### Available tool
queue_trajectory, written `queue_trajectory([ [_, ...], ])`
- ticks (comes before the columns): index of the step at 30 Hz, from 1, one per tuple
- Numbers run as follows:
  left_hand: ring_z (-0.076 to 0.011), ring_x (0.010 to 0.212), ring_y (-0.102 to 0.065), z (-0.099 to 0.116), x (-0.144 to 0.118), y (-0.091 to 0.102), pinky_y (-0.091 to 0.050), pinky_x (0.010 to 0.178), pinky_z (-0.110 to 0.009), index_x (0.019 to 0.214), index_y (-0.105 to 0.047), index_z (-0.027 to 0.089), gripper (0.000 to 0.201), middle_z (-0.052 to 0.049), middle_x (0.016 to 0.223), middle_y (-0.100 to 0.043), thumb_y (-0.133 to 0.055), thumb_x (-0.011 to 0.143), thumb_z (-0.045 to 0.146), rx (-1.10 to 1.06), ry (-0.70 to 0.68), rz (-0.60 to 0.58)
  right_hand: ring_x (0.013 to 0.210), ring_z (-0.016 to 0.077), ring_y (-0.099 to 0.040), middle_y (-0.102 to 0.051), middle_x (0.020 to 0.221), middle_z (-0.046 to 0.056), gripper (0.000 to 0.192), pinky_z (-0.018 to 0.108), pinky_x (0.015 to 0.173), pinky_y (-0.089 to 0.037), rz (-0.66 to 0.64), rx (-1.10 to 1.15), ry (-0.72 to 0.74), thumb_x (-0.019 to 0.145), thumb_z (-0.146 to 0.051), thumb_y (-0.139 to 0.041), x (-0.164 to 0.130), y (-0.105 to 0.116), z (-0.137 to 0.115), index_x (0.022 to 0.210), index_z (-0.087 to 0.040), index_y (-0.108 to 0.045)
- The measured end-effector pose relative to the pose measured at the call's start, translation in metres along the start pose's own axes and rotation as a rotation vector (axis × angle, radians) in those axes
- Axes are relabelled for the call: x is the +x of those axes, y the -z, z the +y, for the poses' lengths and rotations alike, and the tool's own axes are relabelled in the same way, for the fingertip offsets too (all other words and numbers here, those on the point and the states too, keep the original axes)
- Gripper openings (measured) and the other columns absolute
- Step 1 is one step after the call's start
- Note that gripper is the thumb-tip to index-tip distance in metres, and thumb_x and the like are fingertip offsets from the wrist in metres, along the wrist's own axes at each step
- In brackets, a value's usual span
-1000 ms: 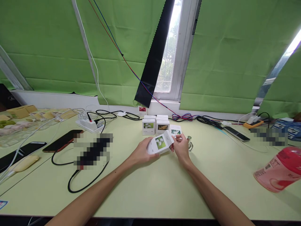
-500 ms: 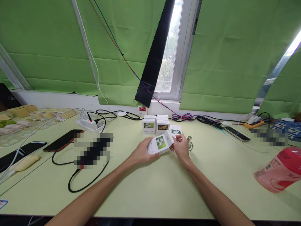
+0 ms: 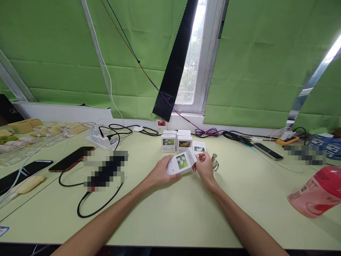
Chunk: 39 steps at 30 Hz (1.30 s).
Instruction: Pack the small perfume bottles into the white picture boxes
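Note:
A small white box (image 3: 180,163) with a photo of white flowers lies tilted in my left hand (image 3: 162,170), whose fingers and thumb are wrapped round it just above the table. At its right end a flap stands out. My right hand (image 3: 205,166) is closed in a pinch at that end, and whatever its fingertips hold is hidden. Just right of that hand stands a shiny metal object (image 3: 214,161) with a round top and a ring shape, partly covered. Behind the held box stand similar boxes, one with white flowers (image 3: 168,143) and one with yellow flowers (image 3: 184,143).
Left of my arms lie a dark phone (image 3: 71,158), black cables and a white power strip (image 3: 99,140). A pink jar with a red lid (image 3: 317,192) stands at the right, with another phone (image 3: 268,151) beyond it. Coiled cables (image 3: 237,137) run along the wall.

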State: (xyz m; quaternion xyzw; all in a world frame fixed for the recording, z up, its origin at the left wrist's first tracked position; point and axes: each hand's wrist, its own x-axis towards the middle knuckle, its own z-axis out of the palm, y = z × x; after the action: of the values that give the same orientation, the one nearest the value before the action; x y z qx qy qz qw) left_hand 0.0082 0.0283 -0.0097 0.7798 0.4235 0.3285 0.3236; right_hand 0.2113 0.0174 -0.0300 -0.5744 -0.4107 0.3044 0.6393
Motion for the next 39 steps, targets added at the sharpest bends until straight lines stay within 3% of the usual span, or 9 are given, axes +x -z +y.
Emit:
queue_trajectory([
  [7, -0.0303, 0.11, -0.067, -0.0013, 0.0003, -0.0002, -0.058, 0.086, -0.037, 0.126, -0.063, 0.021, 0.065, -0.008, 0.123, -0.071, -0.082, 0.064, 0.032, 0.012, -0.014, -0.005, 0.033, 0.0139, -0.051, -0.058, 0.06, -0.005, 0.024, 0.027, 0.034, -0.036, -0.033, -0.037, -0.002, 0.079, -0.039, -0.065, -0.0019, -0.001, -0.004, 0.08, -0.026, -0.045],
  [39, -0.0307, 0.115, -0.065, -0.001, -0.0005, -0.0001, -0.057, 0.088, -0.036, 0.129, -0.061, 0.022, 0.068, -0.008, 0.129, -0.068, -0.082, 0.066, 0.033, 0.037, -0.012, -0.021, 0.033, 0.0116, -0.046, -0.053, 0.052, -0.008, 0.024, 0.023, 0.034, -0.029, -0.117, 0.07, -0.069, 0.072, -0.036, -0.064, -0.004, -0.0017, -0.0082, 0.074, -0.025, -0.042],
])
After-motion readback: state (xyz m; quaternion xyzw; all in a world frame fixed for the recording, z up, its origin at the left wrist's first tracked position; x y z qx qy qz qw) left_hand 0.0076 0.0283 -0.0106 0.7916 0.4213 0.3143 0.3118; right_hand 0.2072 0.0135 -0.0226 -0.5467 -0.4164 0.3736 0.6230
